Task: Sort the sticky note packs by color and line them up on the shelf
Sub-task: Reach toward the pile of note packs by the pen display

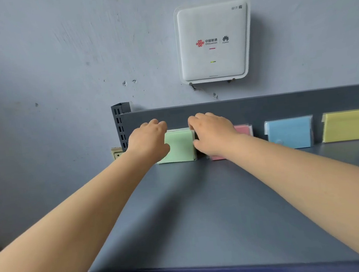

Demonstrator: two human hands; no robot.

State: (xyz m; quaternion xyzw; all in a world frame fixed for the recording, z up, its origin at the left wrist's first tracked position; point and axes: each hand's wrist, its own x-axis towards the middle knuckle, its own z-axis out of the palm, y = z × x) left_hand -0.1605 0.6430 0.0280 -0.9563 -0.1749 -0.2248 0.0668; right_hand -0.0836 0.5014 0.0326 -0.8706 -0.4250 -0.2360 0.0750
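- Shelf (203,210) holds four sticky note packs leaning upright on its back panel: green pack (180,145), pink pack (242,130), blue pack (290,133), yellow pack (346,125).
- Left hand (148,139) and right hand (212,132) grip the green pack's sides, fingers curled over its top.
- Pink pack mostly hidden behind right hand.
- Fingertips out of sight.
- Router (213,41) on wall above.
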